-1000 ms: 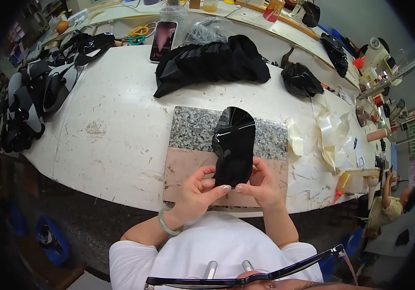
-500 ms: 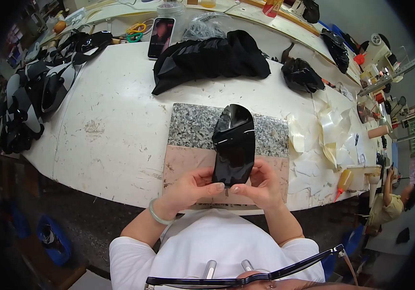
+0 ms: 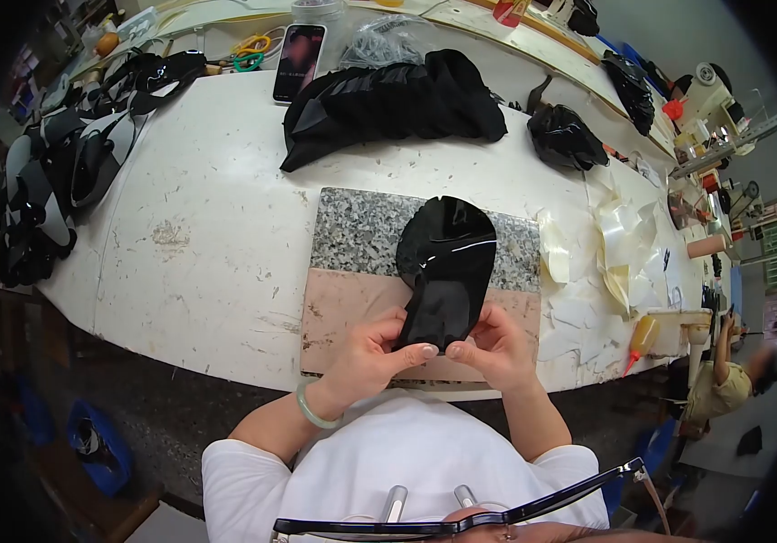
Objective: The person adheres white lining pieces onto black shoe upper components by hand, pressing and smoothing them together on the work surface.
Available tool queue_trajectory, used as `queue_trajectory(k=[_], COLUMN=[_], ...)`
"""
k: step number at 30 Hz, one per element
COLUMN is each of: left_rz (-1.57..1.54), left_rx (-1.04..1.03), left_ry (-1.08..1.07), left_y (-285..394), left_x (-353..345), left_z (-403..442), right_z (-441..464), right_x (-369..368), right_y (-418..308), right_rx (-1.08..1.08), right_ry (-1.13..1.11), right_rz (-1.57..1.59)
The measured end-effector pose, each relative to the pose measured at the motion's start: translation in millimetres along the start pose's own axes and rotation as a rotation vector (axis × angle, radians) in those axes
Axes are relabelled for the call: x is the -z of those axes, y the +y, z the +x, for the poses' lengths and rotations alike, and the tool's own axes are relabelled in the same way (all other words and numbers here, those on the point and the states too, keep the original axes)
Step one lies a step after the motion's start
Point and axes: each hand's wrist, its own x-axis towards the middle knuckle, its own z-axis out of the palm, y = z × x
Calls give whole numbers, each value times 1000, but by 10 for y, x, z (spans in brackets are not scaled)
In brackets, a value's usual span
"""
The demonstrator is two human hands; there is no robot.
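A glossy black shoe upper (image 3: pixel 449 249) is held in front of me, its rounded end pointing away from my body. My left hand (image 3: pixel 383 348) pinches its near edge on the left side, thumb on top. At the right of the same edge, my right hand (image 3: pixel 495 348) grips it between thumb and fingers. Both thumbs lie close together there, while some fingertips are hidden behind the piece. Under it lies a board, speckled grey stone (image 3: pixel 352 231) on the far half and a pinkish slab (image 3: pixel 352 312) on the near half.
Beyond the board lies a row of stacked black pieces (image 3: pixel 393 104), with a phone (image 3: pixel 300 63) behind. Black and grey uppers (image 3: pixel 103 154) heap at left. Pale sheets (image 3: pixel 619 244) and a yellow bottle with red tip (image 3: pixel 643 339) sit right. Another person (image 3: pixel 719 389) is at far right.
The shoe upper has turned and spread, so more of its broad face shows. Both hands have shifted slightly to the right, still gripping its near edge.
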Motion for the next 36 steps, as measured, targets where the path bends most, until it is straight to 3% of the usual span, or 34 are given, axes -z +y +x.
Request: queue_trajectory(k=[7, 13, 18, 20, 23, 25, 36], left_rz=[-84, -79, -10, 38, 165, 361, 465], left_rx=[77, 169, 57, -16, -94, -141, -57], left_ry=[127, 63, 51, 24, -57, -132, -255], left_y=[-44, -43, -71, -87, -134, -135, -43], left_x=[-79, -34, -54, -52, -30, -5, 28], left_z=[17, -27, -27, -36, -59, -90, -163], right_z=[-73, -113, -142, -140, -165, -122, -76], right_x=[-135, -139, -98, -53, 10, 24, -66], right_y=[142, 172, 284, 347, 163, 105, 39], right_rx=[80, 150, 231, 228, -33, -16, -17], right_ry=[145, 154, 112, 87, 60, 98, 355], right_rz=[46, 105, 126, 167, 251, 301, 258])
